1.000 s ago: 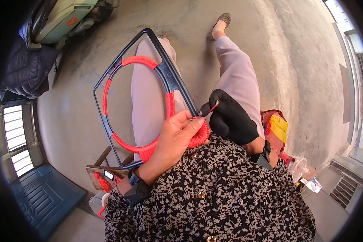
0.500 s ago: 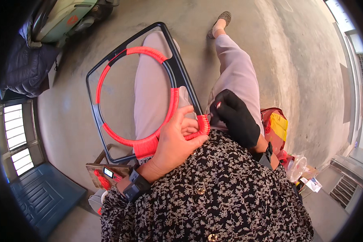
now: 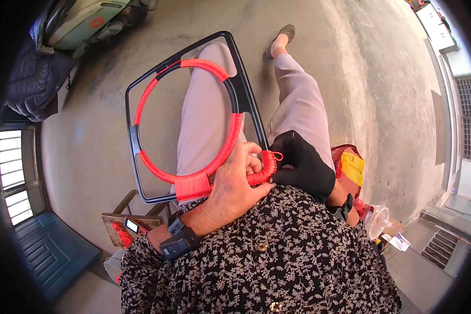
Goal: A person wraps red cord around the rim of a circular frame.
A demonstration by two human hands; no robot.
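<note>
A black four-sided frame (image 3: 250, 99) with a ring inside it rests across my lap and left thigh. Tightly wound red cord (image 3: 192, 188) covers stretches of the ring and the frame's near right corner. Bare and closed, my left hand (image 3: 232, 183) grips the frame beside that wrapped corner, thumb below and fingers curled over it. A small loop of red cord (image 3: 278, 156) stands out from the corner's right side. Against it, my right hand (image 3: 302, 166), in a black glove, is closed in a pinch; its fingertips are partly hidden, and the cord seems to run into them.
To the left, a small wooden stool (image 3: 112, 225) carries a phone (image 3: 132, 226) and a red bundle (image 3: 121, 238). A red and yellow bag (image 3: 352, 170) stands by my right thigh, with clear plastic (image 3: 377, 222) behind it. A scooter (image 3: 86, 23) is parked at the far left.
My right hand has come down to the wrapped corner and turned. A small red loop now shows there. The frame and my left hand sit slightly further right in view.
</note>
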